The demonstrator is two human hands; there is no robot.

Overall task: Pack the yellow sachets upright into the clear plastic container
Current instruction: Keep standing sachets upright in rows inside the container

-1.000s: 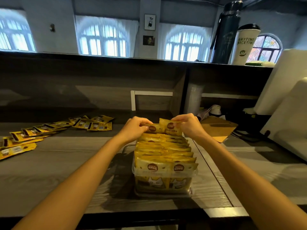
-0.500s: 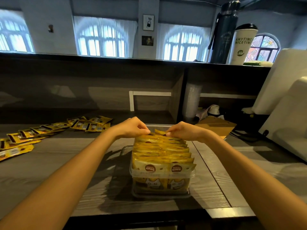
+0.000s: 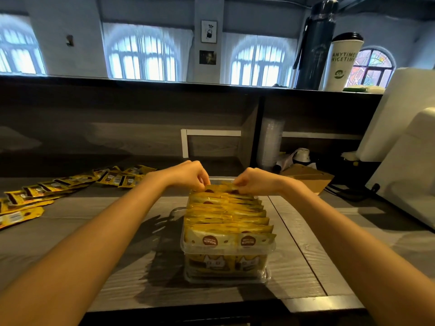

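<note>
Item: clear plastic container (image 3: pixel 227 269) sitting on desk (image 3: pixel 98 267), holding upright yellow sachets (image 3: pixel 226 217). My left grip (image 3: pixel 190 176) and right grip (image 3: pixel 253 182) are pinching the rearmost sachet's top edge. Loose sachets (image 3: pixel 58 187) lying far left.

A grey wood-grain tabletop (image 3: pixel 294 234) runs up to a dark raised counter ledge (image 3: pixel 164 82) with open cubbies beneath it. Beyond the ledge, tall arched windows (image 3: pixel 143 57) veiled by sheer white curtains glow with pale daylight, set in a bluish-grey wall (image 3: pixel 77 22). Two small framed pictures (image 3: pixel 208 31) hang on the pillar between the windows. At far right an arched stained-glass window (image 3: pixel 374 68) shows colour. The cubbies lie in deep shadow.
</note>
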